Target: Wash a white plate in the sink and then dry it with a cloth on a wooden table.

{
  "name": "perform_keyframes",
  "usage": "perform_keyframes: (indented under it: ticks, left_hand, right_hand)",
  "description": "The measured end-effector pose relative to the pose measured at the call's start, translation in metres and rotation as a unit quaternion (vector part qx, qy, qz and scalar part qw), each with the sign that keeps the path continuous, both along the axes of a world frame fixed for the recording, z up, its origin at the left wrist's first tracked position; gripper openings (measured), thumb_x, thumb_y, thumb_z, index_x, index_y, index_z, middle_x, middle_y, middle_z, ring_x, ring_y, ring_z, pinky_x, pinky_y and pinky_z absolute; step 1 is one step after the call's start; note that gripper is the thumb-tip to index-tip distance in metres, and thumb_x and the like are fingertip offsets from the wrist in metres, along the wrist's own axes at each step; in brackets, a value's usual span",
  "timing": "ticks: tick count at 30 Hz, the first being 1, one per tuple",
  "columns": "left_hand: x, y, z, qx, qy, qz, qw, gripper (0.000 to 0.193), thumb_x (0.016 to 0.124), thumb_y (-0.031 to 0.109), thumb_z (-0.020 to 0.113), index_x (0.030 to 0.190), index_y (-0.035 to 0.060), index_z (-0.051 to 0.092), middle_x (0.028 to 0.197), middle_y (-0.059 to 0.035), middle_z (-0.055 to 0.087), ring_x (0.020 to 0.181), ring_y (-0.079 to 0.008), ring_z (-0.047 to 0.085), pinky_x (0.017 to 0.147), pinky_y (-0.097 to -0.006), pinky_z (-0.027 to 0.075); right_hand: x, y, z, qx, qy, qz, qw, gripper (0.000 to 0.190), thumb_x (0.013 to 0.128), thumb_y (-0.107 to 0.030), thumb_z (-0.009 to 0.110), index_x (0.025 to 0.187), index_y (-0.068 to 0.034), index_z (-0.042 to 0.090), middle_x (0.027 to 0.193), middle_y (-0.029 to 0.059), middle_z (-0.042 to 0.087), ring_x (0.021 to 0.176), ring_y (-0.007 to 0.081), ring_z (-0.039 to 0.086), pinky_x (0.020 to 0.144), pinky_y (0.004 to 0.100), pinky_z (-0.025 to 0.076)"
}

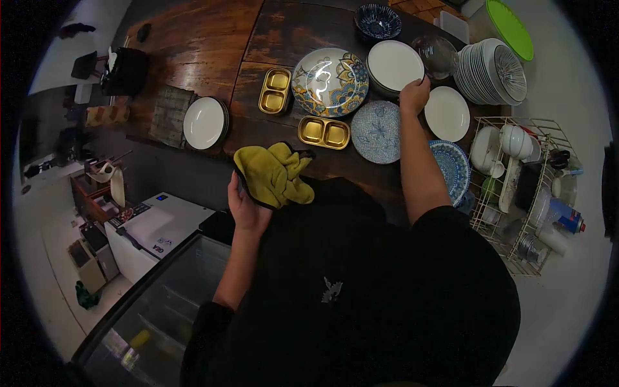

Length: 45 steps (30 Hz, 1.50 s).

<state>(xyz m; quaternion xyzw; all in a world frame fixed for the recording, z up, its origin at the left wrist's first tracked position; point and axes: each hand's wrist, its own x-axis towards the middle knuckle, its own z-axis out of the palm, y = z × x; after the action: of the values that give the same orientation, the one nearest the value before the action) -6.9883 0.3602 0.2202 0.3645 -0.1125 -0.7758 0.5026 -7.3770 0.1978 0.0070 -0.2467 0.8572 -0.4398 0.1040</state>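
Observation:
My left hand (pixel 246 203) holds a crumpled yellow-green cloth (pixel 275 176) with dark edging, close to my body at the table's near edge. Reaching forward, my right hand (pixel 415 95) grips the near right rim of a round white plate (pixel 395 63). That plate lies on top of a stack. Beside the right forearm are a bluish mosaic-patterned plate (pixel 376 133), another white plate (pixel 447 114) and a blue ornate plate (pixel 450 167), partly covered by the arm. A large floral plate (pixel 321 80) and two gold two-compartment trays (pixel 275 92) lie between my hands.
A wire dish rack (pixel 512 193) crowded with crockery stands right, below a long plate stack (pixel 478 72). Behind are a dark patterned bowl (pixel 378 22) and a clear glass bowl (pixel 435 55). Left are stacked white plates (pixel 205 123) on a woven mat (pixel 170 116) and a chest freezer (pixel 159 222).

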Motion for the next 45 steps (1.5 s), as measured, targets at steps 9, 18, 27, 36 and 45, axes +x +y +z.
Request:
perform_keyframes:
  ticks: [9, 18, 27, 36, 45]
  left_hand:
    - [0.004, 0.002, 0.002, 0.017, -0.016, 0.026, 0.999, 0.064, 0.098, 0.051, 0.036, 0.142, 0.0051, 0.038, 0.143, -0.0154, 0.044, 0.133, -0.0333, 0.042, 0.112, -0.0489, 0.03]
    - [0.017, 0.011, 0.004, 0.022, -0.034, 0.019, 0.999, 0.064, 0.098, 0.051, 0.035, 0.143, 0.0052, 0.038, 0.142, -0.0156, 0.044, 0.131, -0.0336, 0.043, 0.111, -0.0486, 0.031]
    - [0.027, 0.014, 0.004, 0.009, -0.044, 0.051, 0.998, 0.063, 0.098, 0.05, 0.034, 0.142, 0.0054, 0.038, 0.142, -0.0159, 0.044, 0.131, -0.0338, 0.044, 0.111, -0.0508, 0.032]
    - [0.031, 0.009, -0.008, 0.03, -0.034, 0.039, 0.998, 0.061, 0.099, 0.049, 0.033, 0.142, 0.0057, 0.038, 0.142, -0.0154, 0.044, 0.131, -0.0332, 0.043, 0.11, -0.0504, 0.033]
    - [0.038, 0.017, -0.012, 0.043, -0.046, 0.098, 0.993, 0.064, 0.098, 0.051, 0.036, 0.143, 0.0063, 0.037, 0.143, -0.0149, 0.042, 0.132, -0.0341, 0.042, 0.111, -0.051, 0.032]
  right_hand:
    - [0.002, 0.004, -0.008, 0.018, -0.007, 0.013, 1.0, 0.039, 0.099, -0.019, 0.041, 0.128, 0.005, 0.051, 0.125, 0.0261, 0.054, 0.116, 0.0407, 0.052, 0.098, 0.0467, 0.042]
    - [0.001, 0.006, -0.015, 0.035, -0.075, -0.008, 0.997, 0.037, 0.096, -0.018, 0.044, 0.118, 0.007, 0.059, 0.117, 0.0272, 0.06, 0.105, 0.0421, 0.059, 0.09, 0.0489, 0.046]
    - [0.011, 0.002, 0.016, 0.104, -0.016, 0.071, 0.992, 0.042, 0.095, -0.02, 0.041, 0.119, 0.011, 0.055, 0.121, 0.0297, 0.056, 0.109, 0.0438, 0.056, 0.095, 0.0492, 0.043]
    - [0.014, 0.015, 0.023, 0.063, 0.185, 0.097, 0.976, 0.083, 0.085, -0.053, 0.063, 0.138, 0.005, 0.038, 0.137, 0.0271, 0.04, 0.125, 0.0452, 0.042, 0.102, 0.0555, 0.037]
    - [0.039, 0.019, 0.014, 0.13, 0.362, 0.36, 0.85, 0.058, 0.091, -0.051, 0.057, 0.14, -0.022, 0.047, 0.148, 0.0175, 0.037, 0.137, 0.046, 0.029, 0.106, 0.0681, 0.023]
